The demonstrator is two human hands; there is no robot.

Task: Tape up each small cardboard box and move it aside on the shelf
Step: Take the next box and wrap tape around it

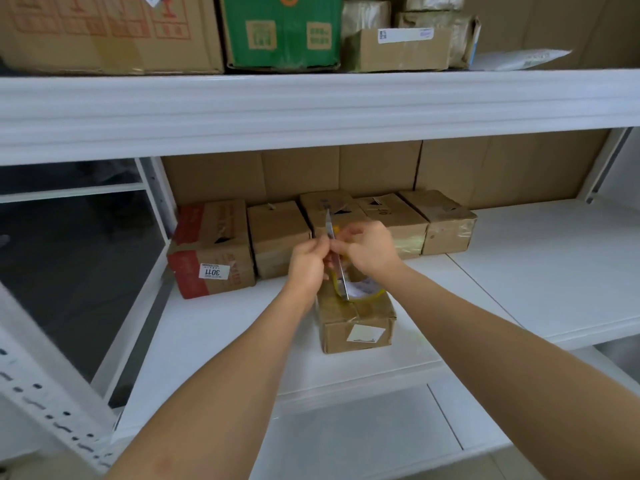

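While both hands meet above it, the small cardboard box (pixel 356 320) sits alone toward the front of the white lower shelf (pixel 221 327), a pale label on its near face and clear tape already wrinkled across its top.

Left hand (pixel 308 263): fingers curled, pinching a strip of clear tape (pixel 337 261) that runs down in a thin, near-upright line to the box top.

Right hand (pixel 372 249): fingers curled close against the same strip from the other side; whether they grip the strip itself or something small and yellowish at the fingertips cannot be told.

Tape roll (pixel 363 289): clear, yellow-tinged ring lying on the box top, just below the right wrist.

Back row (pixel 346 223): five small cardboard boxes side by side against the cardboard backing, taped; the leftmost, with red printing, carries a white sticker reading 3011 upside down.

Upper shelf (pixel 311 105): holds a large brown carton with red markings (pixel 110 29), a green carton (pixel 282 29), a smaller brown parcel with a white label (pixel 398 50), and a white mailer (pixel 519 58) at right.
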